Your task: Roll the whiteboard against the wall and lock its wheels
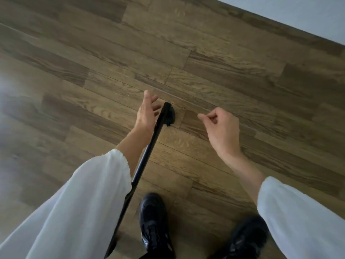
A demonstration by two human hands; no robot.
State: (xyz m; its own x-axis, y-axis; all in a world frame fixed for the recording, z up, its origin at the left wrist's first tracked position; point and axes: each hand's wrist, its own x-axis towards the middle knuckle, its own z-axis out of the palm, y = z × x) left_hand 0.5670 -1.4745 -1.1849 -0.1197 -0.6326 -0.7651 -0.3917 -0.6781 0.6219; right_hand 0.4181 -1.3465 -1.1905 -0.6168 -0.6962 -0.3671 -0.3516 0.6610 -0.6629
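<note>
A person in white sleeves stood over the whiteboard's black base leg [147, 156], which ran across the wood floor [224, 71] beside a black shoe [153, 221]. Its caster [170, 115] was at the leg's far end, well apart from the wall [308, 14] at the floor's far right edge. The left hand [146, 113] hovered just beside the caster, fingers spread open. The right hand [220, 128] hung near, fingers curled on nothing.

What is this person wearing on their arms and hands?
Both arms wear loose white fabric sleeves. The left sleeve and right sleeve end partway along the forearm, leaving the wrists uncovered. The left hand and right hand are bare: no gloves, rings, watch or markings show.
</note>
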